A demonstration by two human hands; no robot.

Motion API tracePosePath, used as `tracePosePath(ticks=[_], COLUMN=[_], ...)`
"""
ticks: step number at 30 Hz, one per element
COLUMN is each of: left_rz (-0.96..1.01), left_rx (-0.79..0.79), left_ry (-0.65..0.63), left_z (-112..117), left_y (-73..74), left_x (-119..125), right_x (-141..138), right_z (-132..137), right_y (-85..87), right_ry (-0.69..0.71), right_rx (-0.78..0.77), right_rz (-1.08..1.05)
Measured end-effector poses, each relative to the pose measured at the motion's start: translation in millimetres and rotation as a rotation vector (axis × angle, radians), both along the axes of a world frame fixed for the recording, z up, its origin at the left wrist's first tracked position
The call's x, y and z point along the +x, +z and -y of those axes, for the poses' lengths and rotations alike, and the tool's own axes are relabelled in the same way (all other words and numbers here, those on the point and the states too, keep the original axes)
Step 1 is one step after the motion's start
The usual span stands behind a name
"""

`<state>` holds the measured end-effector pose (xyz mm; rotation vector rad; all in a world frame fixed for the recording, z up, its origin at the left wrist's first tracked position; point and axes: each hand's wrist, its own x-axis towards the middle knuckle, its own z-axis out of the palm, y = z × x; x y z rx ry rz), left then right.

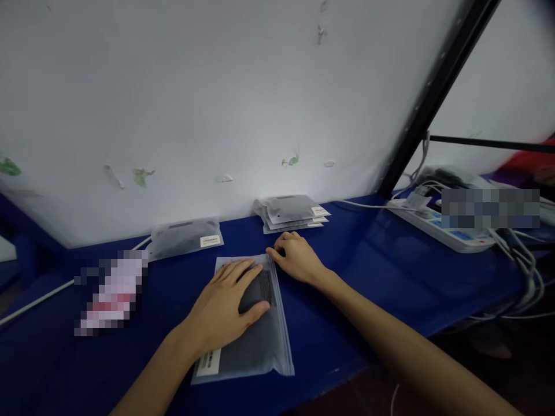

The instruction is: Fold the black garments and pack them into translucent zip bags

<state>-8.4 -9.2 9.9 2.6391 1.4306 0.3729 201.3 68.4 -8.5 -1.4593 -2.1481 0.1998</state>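
Note:
A frosted zip bag [255,346] with a dark flat item inside and a white label lies on the blue table in front of me. My left hand [225,306] rests flat on its upper left part, fingers spread. At the bag's far right corner, where the zip strip ends, my right hand [297,257] is closed, thumb and forefinger meeting at the edge. Just beyond it sits a stack of similar labelled bags [290,209] against the wall. Another frosted bag [184,238] with a label lies at the back left.
On the right, a white power strip [455,234] carries several plugs and tangled cables [524,260]. A black metal post [433,98] rises at the table's back right. A pixelated pink-white item [117,289] and a white cable [39,301] are on the left.

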Motion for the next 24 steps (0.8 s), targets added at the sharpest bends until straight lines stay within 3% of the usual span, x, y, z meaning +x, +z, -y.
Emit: tracePosePath(ticks=[8,13,18,24], left_rz=[-0.002,-0.006,0.006,0.03], left_rx=[0.029,0.069,0.124,0.109], left_ry=[0.061,0.115,0.207,0.261], left_z=[0,-1,-3,-6], left_y=[-4.7,-8.9,-11.9,-12.2], left_x=[7,11,11,5], right_x=[-6,-10,-13,4], right_z=[-1,8,40,104], right_y=[-6.0,-0.4,8.2,6.1], right_ry=[0.001,0.041,0.059,0.162], right_rx=[-0.03,-0.049,-0.005,-0.021], right_rz=[-0.045,-0.003,0.091,-0.022])
